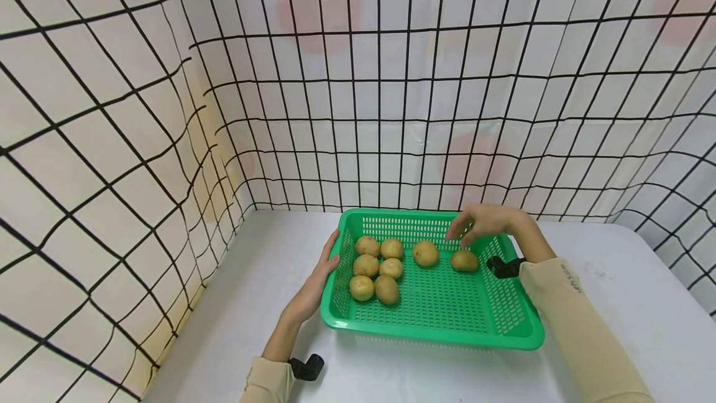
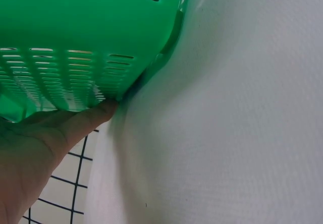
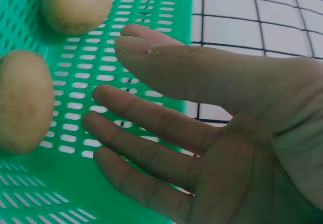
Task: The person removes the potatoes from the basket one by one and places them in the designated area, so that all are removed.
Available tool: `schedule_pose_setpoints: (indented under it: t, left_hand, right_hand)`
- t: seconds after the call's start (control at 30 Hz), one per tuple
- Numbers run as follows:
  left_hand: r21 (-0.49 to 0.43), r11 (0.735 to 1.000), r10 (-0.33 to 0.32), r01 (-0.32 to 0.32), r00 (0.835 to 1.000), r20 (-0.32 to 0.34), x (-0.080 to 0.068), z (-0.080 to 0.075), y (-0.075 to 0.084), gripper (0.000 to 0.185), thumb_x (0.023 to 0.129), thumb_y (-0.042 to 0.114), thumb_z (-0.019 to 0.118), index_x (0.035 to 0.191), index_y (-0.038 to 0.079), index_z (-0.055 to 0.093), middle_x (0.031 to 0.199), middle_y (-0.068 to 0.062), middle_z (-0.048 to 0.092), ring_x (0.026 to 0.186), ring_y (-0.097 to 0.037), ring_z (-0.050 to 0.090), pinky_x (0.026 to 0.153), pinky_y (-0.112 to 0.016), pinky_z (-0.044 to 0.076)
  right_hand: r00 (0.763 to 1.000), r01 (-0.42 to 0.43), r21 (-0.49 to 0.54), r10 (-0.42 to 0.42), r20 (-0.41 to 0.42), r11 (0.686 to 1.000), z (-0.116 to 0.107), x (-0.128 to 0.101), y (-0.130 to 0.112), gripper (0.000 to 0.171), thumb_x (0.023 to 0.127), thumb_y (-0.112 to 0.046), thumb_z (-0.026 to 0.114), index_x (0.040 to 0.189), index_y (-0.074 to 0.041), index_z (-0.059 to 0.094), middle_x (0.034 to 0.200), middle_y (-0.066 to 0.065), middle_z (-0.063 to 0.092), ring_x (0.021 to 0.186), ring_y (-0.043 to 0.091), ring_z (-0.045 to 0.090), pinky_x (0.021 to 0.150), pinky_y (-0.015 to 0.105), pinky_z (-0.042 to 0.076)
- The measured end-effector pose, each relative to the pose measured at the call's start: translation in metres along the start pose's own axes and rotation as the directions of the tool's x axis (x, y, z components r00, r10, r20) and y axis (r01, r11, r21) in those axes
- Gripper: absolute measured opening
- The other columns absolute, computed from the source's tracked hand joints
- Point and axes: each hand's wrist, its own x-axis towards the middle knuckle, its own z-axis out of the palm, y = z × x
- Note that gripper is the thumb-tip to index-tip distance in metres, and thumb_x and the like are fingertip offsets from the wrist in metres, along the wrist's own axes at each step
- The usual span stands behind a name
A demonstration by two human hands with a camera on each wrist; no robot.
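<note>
Left hand (image 1: 313, 288) flat against basket (image 1: 520, 334); right hand (image 1: 481, 222) hovers, fingers spread.

1. A white table (image 1: 235, 322) carries everything; its surface looks smooth and matte.
2. A green perforated plastic basket (image 1: 506, 322) sits directly on the table, roughly at its middle, long side facing the person.
3. Walls of white cloth behind a black wire grid (image 1: 112, 160) enclose the table at its left, back and right edges.
4. The left hand (image 1: 314, 288) lies against the basket's left wall, just above the tabletop.
</note>
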Motion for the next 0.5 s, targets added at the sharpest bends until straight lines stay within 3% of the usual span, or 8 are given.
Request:
schedule_pose_setpoints:
  t: [0.23,0.5]
  left_hand:
    - [-0.004,1.000,-0.006,0.006,1.000,-0.005,0.000,0.001,0.002,0.058,0.113,0.038,0.023,0.166,0.039,-0.002,0.175,-0.001,-0.010,0.161,-0.037,-0.010,0.123,-0.073,0.005]
    - [-0.009,1.000,-0.006,0.006,1.000,-0.002,0.001,0.001,0.000,0.058,0.113,0.039,0.022,0.166,0.040,-0.002,0.175,-0.001,-0.010,0.161,-0.038,-0.009,0.122,-0.073,0.007]
  right_hand:
    - [0.999,-0.019,-0.028,0.020,0.027,0.999,0.006,0.002,0.012,0.033,0.093,-0.004,0.073,0.125,0.006,0.070,0.130,0.024,0.069,0.126,0.045,0.060,0.100,0.046,0.057]
    - [0.995,-0.094,-0.019,0.095,0.029,0.995,0.013,0.006,0.018,0.029,0.094,-0.006,0.073,0.121,0.002,0.074,0.131,0.018,0.070,0.120,0.032,0.065,0.094,0.045,0.059]
